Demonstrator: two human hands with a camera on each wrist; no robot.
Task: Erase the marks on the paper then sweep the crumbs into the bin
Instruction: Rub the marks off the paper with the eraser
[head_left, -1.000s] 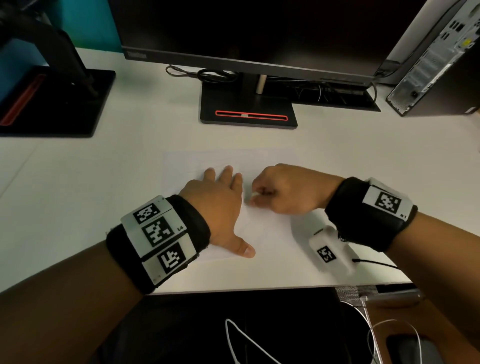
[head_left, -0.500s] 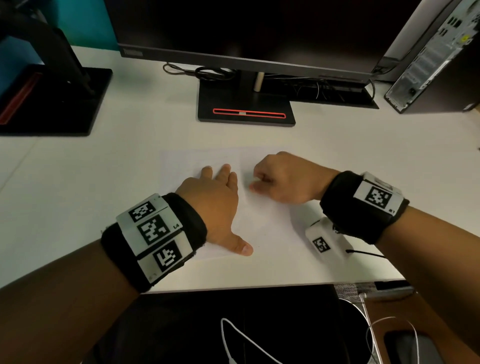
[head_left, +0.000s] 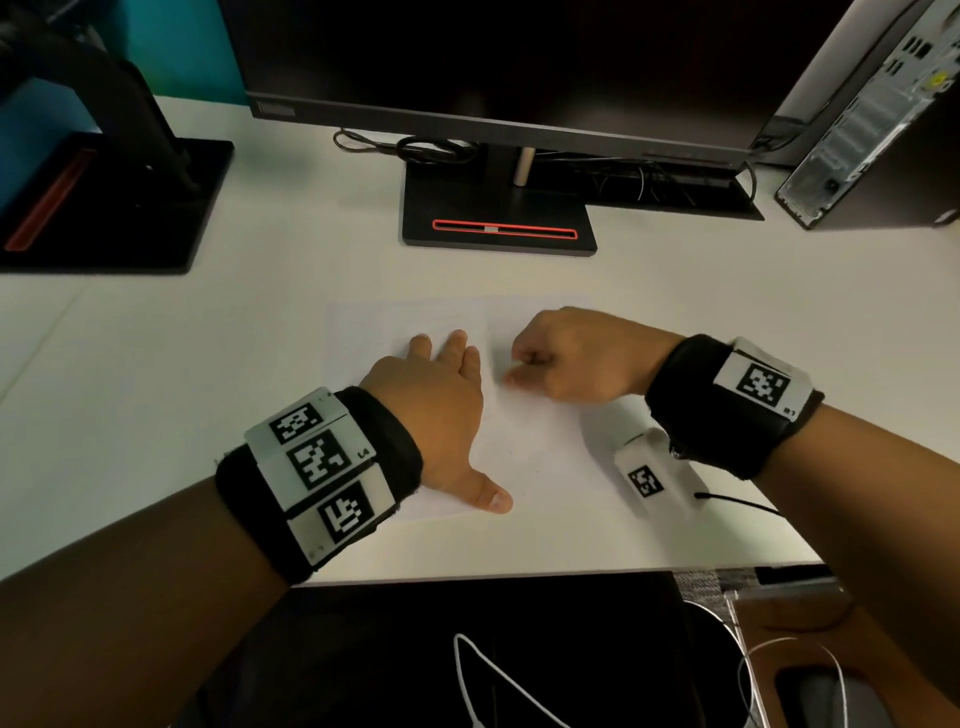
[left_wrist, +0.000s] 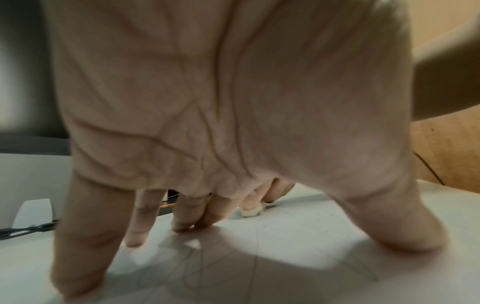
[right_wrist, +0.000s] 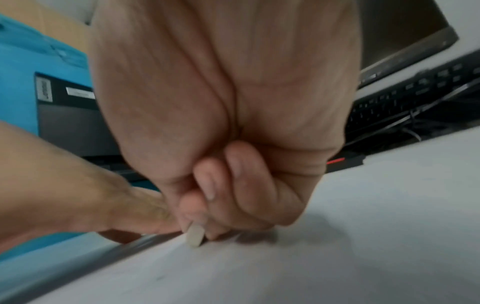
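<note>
A white sheet of paper (head_left: 535, 452) lies on the white desk in front of the monitor. My left hand (head_left: 441, 400) lies flat on it with the fingers spread, pressing it down; faint pencil lines (left_wrist: 192, 267) show under the palm. My right hand (head_left: 566, 358) is curled beside it and pinches a small white eraser (right_wrist: 195, 237), whose tip touches the paper (right_wrist: 285, 267). The eraser (left_wrist: 251, 211) also shows past my left fingers. Tiny dark crumbs (left_wrist: 319, 216) dot the sheet near it.
A monitor stand (head_left: 498, 218) sits just behind the paper, a second black stand (head_left: 104, 202) at the far left, and a computer tower (head_left: 872, 119) at the far right. A keyboard (right_wrist: 415, 92) lies under the monitor. The desk's front edge (head_left: 519, 577) is close below my wrists.
My right hand with the eraser has shifted slightly away from me across the paper and a little to the right. The left hand stays pressed in the same spot.
</note>
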